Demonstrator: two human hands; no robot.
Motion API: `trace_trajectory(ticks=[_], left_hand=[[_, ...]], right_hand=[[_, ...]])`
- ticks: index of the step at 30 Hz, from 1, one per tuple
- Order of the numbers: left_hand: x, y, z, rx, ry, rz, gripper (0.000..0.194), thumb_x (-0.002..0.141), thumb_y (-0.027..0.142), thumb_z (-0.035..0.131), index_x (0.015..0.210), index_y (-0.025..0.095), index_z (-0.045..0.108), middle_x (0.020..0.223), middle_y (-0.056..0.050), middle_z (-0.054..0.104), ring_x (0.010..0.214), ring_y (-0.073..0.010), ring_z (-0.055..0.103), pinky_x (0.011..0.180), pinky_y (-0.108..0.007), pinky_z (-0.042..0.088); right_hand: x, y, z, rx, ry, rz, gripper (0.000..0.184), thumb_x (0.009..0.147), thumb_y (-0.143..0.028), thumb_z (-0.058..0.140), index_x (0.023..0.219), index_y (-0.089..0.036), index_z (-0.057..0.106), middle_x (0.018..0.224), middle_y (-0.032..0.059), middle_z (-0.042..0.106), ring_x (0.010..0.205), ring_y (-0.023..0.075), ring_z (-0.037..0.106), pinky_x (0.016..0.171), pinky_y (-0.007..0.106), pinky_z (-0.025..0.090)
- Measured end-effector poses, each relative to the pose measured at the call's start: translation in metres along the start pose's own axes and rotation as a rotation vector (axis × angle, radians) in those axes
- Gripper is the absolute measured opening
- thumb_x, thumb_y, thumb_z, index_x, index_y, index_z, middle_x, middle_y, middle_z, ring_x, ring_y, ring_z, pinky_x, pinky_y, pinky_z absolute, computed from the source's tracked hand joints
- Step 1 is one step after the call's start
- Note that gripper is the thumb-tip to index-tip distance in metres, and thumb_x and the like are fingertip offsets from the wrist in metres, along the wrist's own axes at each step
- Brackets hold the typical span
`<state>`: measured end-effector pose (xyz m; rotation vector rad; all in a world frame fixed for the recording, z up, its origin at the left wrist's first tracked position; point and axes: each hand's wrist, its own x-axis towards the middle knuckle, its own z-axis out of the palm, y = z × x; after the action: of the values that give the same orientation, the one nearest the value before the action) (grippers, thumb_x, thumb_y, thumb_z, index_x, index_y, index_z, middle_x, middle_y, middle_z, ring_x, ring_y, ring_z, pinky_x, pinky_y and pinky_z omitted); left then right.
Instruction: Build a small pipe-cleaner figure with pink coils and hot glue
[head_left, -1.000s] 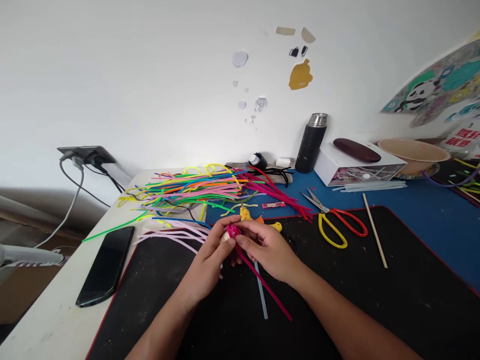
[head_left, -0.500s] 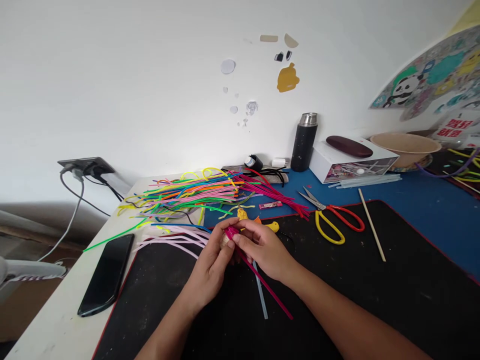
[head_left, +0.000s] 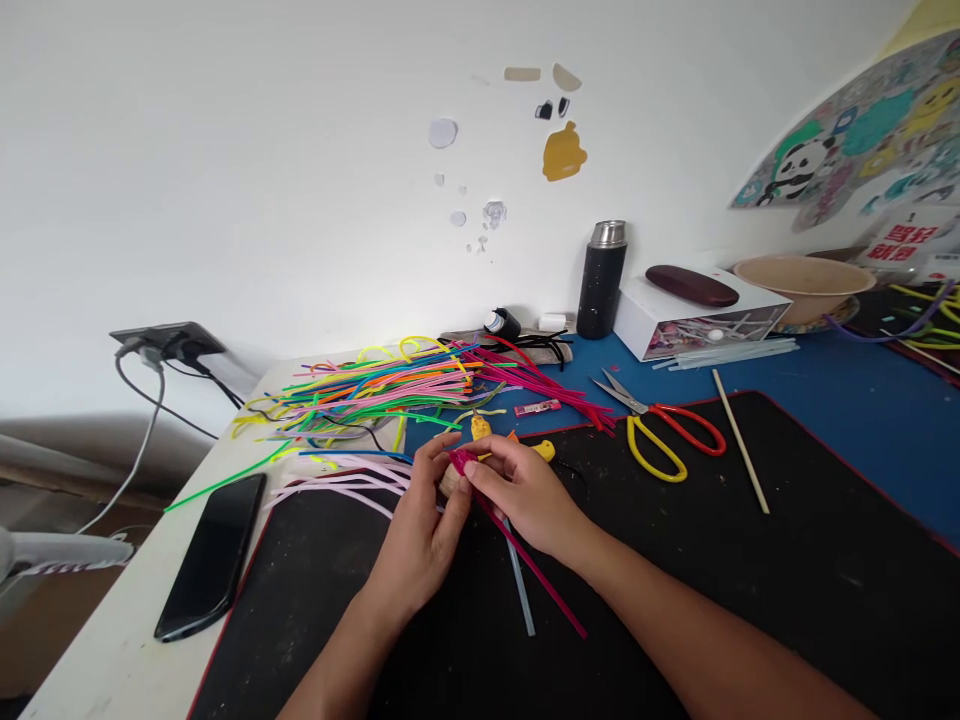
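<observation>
My right hand (head_left: 529, 500) pinches a magenta pipe cleaner (head_left: 544, 580) between thumb and fingers. One end of it is bunched or coiled at my fingertips, and the rest slants down to the right over the black mat. Wrapped partly by it is a beige piece (head_left: 450, 482), mostly hidden by the fingers. My left hand (head_left: 424, 525) curls around that piece from the left, thumb below and fingers bent over it. Just behind the hands lies a yellow glue gun (head_left: 480, 428), partly covered. A translucent glue stick (head_left: 521, 585) shows below my right hand.
Scissors (head_left: 637, 407) lie spread on the right beside a pale wooden stick (head_left: 740, 440). Colourful pipe cleaners (head_left: 382, 390) are heaped at the back left. A phone (head_left: 211, 555) rests on the left edge. A black flask (head_left: 602, 280) and a white box (head_left: 690, 310) stand behind.
The fingers of my left hand have lifted and loosened a little, showing more of the beige piece. My right hand keeps its pinch. The view has shifted slightly.
</observation>
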<state>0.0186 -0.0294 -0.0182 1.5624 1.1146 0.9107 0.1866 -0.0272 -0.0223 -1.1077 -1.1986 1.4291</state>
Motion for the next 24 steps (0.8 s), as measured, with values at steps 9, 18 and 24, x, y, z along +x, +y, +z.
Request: trace_trajectory(ticks=[9,18,24], left_hand=[[0.002,0.012,-0.005,-0.202,-0.103,-0.049,0.049,0.100,0.054,0.069,0.140,0.025,0.063,0.132,-0.010,0.072,0.111,-0.0271,0.067,0.090,-0.035,0.053],[0.010,0.015,-0.013,-0.253,-0.026,-0.120,0.043,0.094,0.055,0.076,0.120,0.021,0.074,0.104,-0.007,0.077,0.089,-0.0226,0.067,0.082,-0.033,0.052],[0.012,0.013,-0.017,-0.271,-0.040,-0.121,0.038,0.093,0.054,0.078,0.112,0.021,0.075,0.084,-0.003,0.072,0.076,-0.0178,0.061,0.072,-0.029,0.047]], right_hand=[[0.005,0.001,-0.008,-0.126,0.022,-0.034,0.026,0.094,-0.038,0.070,0.111,-0.018,0.074,0.070,-0.0041,0.054,0.063,0.0139,0.048,0.058,0.027,0.037],[0.004,0.001,-0.009,-0.227,0.011,-0.081,0.027,0.094,-0.039,0.071,0.110,-0.017,0.074,0.068,-0.0050,0.053,0.062,0.0140,0.048,0.058,0.028,0.036],[0.001,-0.002,-0.009,-0.264,-0.038,-0.080,0.026,0.094,-0.038,0.071,0.110,-0.017,0.075,0.066,-0.0057,0.052,0.060,0.0133,0.047,0.055,0.027,0.033]])
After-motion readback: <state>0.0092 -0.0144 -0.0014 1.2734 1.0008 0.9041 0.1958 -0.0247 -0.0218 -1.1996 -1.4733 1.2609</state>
